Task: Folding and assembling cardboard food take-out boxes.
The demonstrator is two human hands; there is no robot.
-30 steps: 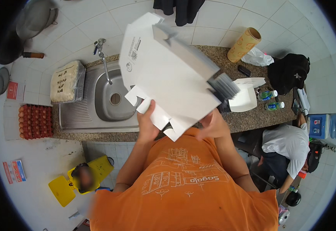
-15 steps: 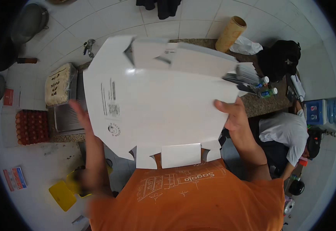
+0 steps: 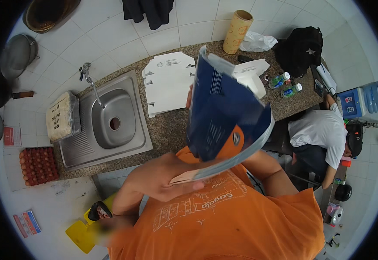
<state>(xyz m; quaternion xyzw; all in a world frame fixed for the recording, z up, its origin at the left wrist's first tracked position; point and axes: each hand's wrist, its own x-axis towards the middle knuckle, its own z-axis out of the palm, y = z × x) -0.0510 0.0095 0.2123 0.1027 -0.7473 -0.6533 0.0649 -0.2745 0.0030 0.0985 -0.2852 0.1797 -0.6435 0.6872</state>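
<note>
A cardboard box blank (image 3: 223,112), dark blue with an orange patch on the side toward me, is bent into a curve above the counter's front edge. My left hand (image 3: 165,177) pinches its near edge, thumb below and fingers above. My right hand (image 3: 189,97) is mostly hidden behind the cardboard; only fingertips show, wrapped round its left edge. Beyond it, white flat box blanks (image 3: 167,84) lie stacked on the granite counter (image 3: 167,128). Another white piece of cardboard (image 3: 252,71) lies to their right, partly covered by the blue one.
Left of the blanks is a steel sink (image 3: 143,130) with a tap (image 3: 93,89). A wrapped white block (image 3: 61,117) and an egg tray (image 3: 37,164) stand further left. At right are a film roll (image 3: 237,32), bottles (image 3: 291,90), a black cap (image 3: 299,52) and a bent-over person (image 3: 319,134).
The blank was spread flat, white face up, between my hands; now it is bent with its blue face showing. My left hand has moved right and grips it. The sink and stacked blanks are uncovered.
</note>
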